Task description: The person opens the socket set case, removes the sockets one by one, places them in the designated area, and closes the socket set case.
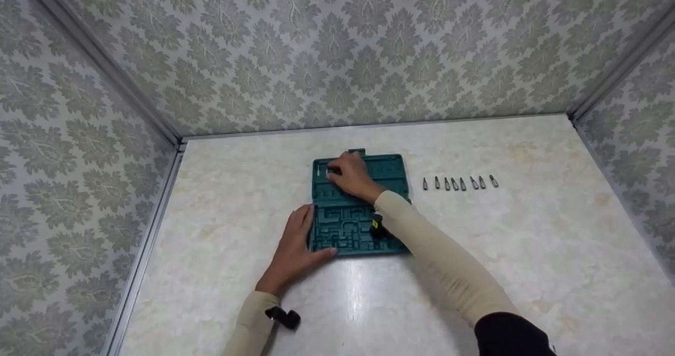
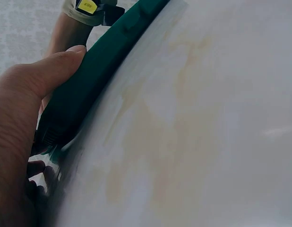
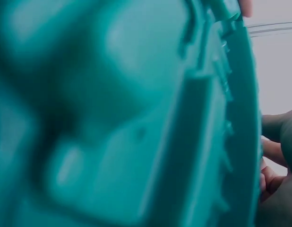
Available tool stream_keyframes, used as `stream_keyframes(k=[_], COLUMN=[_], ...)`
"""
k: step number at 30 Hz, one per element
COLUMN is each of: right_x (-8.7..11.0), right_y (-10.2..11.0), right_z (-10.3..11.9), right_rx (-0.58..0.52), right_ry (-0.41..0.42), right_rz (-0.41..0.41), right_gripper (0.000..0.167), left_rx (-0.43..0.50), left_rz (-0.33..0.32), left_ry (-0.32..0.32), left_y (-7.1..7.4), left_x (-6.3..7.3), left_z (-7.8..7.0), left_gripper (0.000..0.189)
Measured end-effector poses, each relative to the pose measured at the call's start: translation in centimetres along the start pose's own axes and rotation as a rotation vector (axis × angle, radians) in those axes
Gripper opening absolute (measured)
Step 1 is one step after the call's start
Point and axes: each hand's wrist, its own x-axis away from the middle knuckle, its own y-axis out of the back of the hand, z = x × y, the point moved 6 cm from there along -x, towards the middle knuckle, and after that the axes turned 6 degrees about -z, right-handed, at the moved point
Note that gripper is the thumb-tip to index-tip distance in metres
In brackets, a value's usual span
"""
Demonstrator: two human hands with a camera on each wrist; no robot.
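Two views differ on the left hand (image 1: 295,242): the left wrist view shows its thumb laid on the outer wall of the green case (image 1: 344,233), while the head view shows the moulded inside. The pale marbled table (image 1: 237,187) meets patterned walls (image 1: 337,45) at left, far side and right. The open case has its near-left corner between that hand's spread thumb and fingers; a small silver piece (image 1: 318,170) sits far left inside, beside the right hand (image 1: 352,174), whose fingers curl, though whether they pinch anything cannot be told; eight metal bits (image 1: 455,184) line up farther right.
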Motion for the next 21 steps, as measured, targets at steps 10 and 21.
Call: stream_keyframes(k=[10,21], right_x=[-0.04,-0.06], right_y=[-0.36,-0.21], right_z=[0.02,-0.55], right_rx=[-0.019,-0.209], right_ry=[-0.152,-0.298], right_rz=[-0.003,-0.114], right_gripper=[0.034,0.024], left_rx=[-0.012,-0.032], left_rz=[-0.003,0.006], left_ry=[0.007,0.058], left_y=[0.16,-0.06], left_x=[0.07,0.19], left_z=[-0.08,-0.16], left_gripper=[0.125,0.124])
